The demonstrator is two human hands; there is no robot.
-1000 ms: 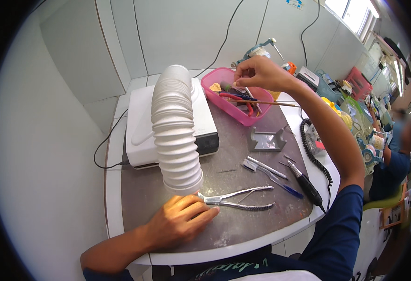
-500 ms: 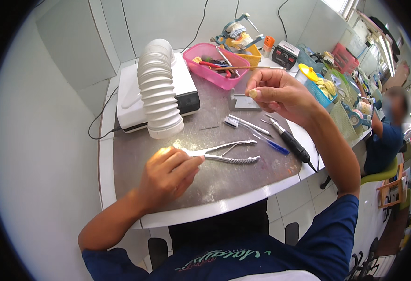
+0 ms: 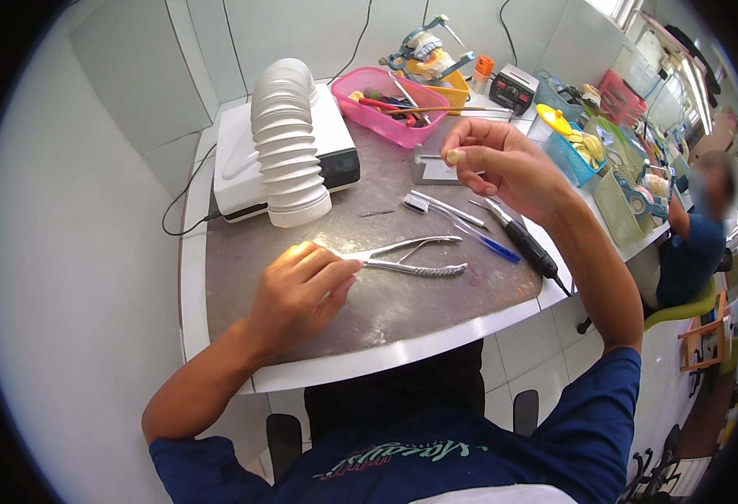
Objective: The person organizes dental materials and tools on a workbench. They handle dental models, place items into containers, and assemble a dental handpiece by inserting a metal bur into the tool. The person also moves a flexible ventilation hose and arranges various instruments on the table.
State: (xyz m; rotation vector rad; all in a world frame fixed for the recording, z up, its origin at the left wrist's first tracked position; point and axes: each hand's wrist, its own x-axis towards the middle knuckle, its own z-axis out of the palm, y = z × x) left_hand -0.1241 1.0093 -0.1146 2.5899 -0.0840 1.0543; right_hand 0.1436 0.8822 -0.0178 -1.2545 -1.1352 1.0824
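My left hand [image 3: 302,290] rests low over the grey work mat, fingers curled around the jaw end of silver spring-handled pliers [image 3: 415,269]. The jaws are hidden under the fingers, and the two handles point right. Raised over the mat's right side, my right hand [image 3: 512,164] pinches a small yellowish piece [image 3: 454,157] between thumb and fingertip; its exact kind is too small to tell. Below that hand lie a white-bristled brush [image 3: 416,203], a clear and blue pen-like tool [image 3: 495,249] and a black rotary handpiece [image 3: 530,249]. A thin metal bur [image 3: 376,213] lies farther left.
A white ribbed hose [image 3: 289,151] arches from a white box unit [image 3: 234,172] at left. Behind stand a pink tool basket [image 3: 361,118], a dental articulator [image 3: 428,55] and a black control box [image 3: 513,88]. Baskets line the right, where a seated person [image 3: 709,252] works.
The view has tilted a little, so the table and tools sit slightly higher in the picture. Both hands keep nearly the same places, and the right still pinches the small piece.
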